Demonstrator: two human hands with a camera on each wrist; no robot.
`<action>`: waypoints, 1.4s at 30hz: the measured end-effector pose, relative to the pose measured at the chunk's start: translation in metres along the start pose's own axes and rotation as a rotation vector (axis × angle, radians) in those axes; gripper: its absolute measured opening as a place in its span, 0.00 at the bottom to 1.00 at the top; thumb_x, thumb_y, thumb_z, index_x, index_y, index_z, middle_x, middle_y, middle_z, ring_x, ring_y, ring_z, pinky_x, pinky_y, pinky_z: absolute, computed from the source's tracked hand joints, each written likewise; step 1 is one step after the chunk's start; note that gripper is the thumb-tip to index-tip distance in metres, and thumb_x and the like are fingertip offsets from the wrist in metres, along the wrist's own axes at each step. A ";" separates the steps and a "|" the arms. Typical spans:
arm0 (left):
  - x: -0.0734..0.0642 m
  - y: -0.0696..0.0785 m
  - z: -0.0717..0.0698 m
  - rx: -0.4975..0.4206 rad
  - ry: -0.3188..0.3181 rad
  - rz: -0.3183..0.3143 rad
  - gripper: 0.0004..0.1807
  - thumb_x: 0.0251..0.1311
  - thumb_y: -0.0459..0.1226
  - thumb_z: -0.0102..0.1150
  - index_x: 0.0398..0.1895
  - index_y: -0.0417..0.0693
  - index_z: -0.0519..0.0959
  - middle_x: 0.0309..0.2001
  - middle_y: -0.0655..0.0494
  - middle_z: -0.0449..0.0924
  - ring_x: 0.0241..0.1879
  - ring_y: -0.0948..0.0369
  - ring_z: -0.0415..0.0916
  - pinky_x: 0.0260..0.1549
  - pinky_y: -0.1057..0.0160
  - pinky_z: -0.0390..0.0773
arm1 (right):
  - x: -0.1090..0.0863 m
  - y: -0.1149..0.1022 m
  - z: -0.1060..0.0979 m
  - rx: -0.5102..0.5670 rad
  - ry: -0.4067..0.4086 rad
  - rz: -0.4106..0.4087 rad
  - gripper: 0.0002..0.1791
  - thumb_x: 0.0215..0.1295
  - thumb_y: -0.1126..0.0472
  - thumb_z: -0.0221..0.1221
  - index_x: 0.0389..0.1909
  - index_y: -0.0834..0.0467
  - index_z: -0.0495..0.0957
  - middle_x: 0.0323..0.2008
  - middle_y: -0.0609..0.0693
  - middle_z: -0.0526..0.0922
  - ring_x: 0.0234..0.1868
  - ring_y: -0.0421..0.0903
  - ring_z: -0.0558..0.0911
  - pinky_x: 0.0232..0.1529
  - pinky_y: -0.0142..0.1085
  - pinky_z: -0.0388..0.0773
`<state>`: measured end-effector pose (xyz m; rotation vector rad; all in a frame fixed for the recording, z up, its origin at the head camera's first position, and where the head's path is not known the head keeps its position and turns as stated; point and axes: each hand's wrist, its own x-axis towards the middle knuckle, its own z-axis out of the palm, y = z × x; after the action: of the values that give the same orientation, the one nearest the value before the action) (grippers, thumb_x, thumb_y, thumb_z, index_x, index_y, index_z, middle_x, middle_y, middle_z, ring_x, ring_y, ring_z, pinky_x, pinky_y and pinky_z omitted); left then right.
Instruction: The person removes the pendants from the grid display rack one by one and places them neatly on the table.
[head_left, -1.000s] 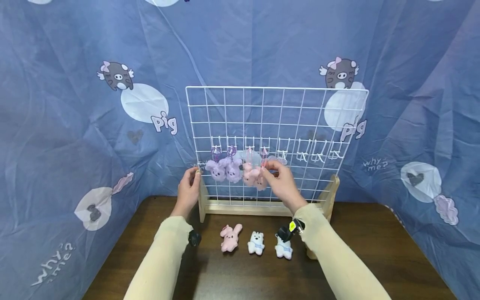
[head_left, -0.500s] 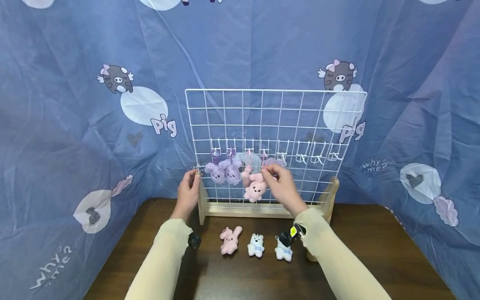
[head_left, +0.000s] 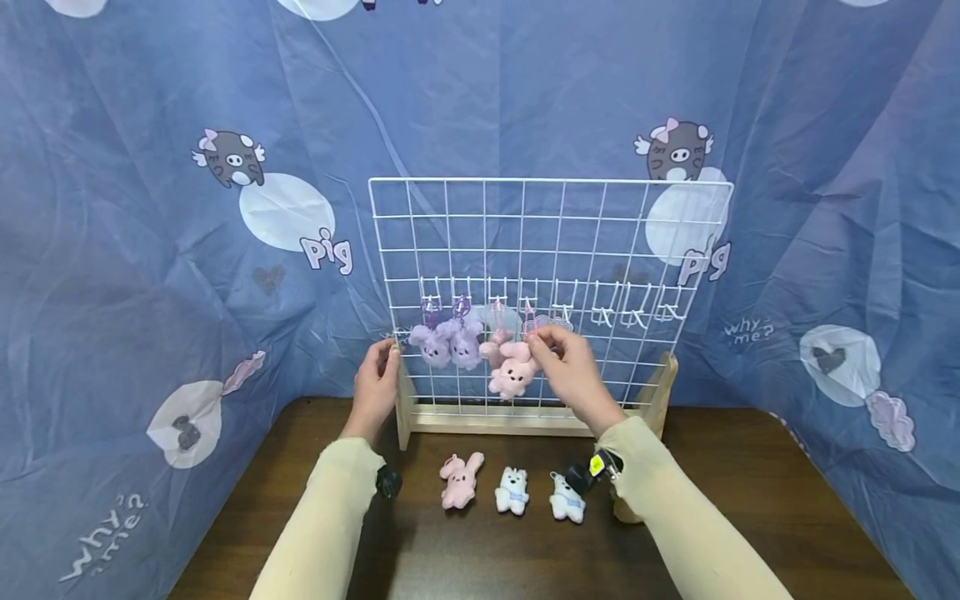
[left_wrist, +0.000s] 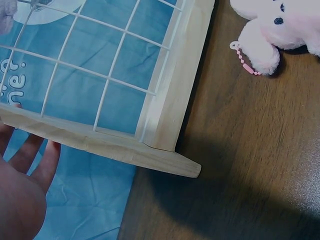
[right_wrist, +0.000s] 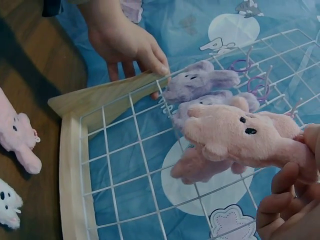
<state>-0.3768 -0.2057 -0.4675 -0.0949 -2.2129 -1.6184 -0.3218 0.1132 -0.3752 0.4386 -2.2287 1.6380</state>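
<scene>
My left hand (head_left: 375,385) grips the left wooden upright (left_wrist: 100,141) of a white wire grid rack (head_left: 551,180). In front of the grid, my right hand (head_left: 573,375) pinches an ear of a pink bunny plush keychain (head_left: 512,377). Its pink chain runs up to a hook above, and its face points outward. Just left, another pink plush (head_left: 493,348) hangs partly hidden behind it. Two purple plush keychains (head_left: 431,346) hang farther left on purple loops. In the right wrist view the right fingers (right_wrist: 282,200) curl beside the pinched ear.
Several bare white hooks (head_left: 636,317) line the right side of the grid. On the brown table (head_left: 480,558) lie a pink bunny plush (head_left: 459,482) and two white bear plushes (head_left: 512,490), the right one partly behind the wrist camera. A blue printed cloth (head_left: 150,317) hangs behind.
The pinched pink bunny has come lower and turned its face outward, off the neighbouring pink plush. My right hand has shifted slightly right. The left hand keeps its hold on the upright.
</scene>
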 end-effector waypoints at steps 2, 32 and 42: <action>-0.001 0.000 -0.001 0.002 0.003 -0.001 0.20 0.83 0.43 0.48 0.68 0.41 0.73 0.64 0.41 0.81 0.66 0.50 0.76 0.66 0.49 0.72 | -0.001 -0.002 -0.001 0.011 -0.003 -0.004 0.10 0.77 0.61 0.61 0.41 0.65 0.85 0.32 0.55 0.82 0.34 0.43 0.77 0.34 0.31 0.73; 0.000 0.001 -0.001 0.010 -0.015 0.001 0.21 0.83 0.43 0.47 0.70 0.42 0.72 0.64 0.41 0.80 0.68 0.49 0.74 0.67 0.47 0.71 | -0.030 -0.003 -0.032 -0.015 -0.162 0.055 0.13 0.78 0.57 0.62 0.45 0.64 0.86 0.35 0.55 0.86 0.31 0.43 0.79 0.32 0.32 0.78; -0.001 0.000 -0.002 0.003 -0.021 -0.006 0.23 0.83 0.45 0.47 0.71 0.42 0.71 0.65 0.42 0.80 0.69 0.49 0.73 0.69 0.47 0.71 | -0.057 0.023 -0.047 -0.037 -0.250 0.052 0.10 0.77 0.60 0.62 0.39 0.62 0.86 0.27 0.49 0.80 0.26 0.40 0.75 0.26 0.32 0.75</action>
<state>-0.3756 -0.2076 -0.4672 -0.1050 -2.2341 -1.6242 -0.2761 0.1679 -0.4070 0.6099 -2.4644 1.6438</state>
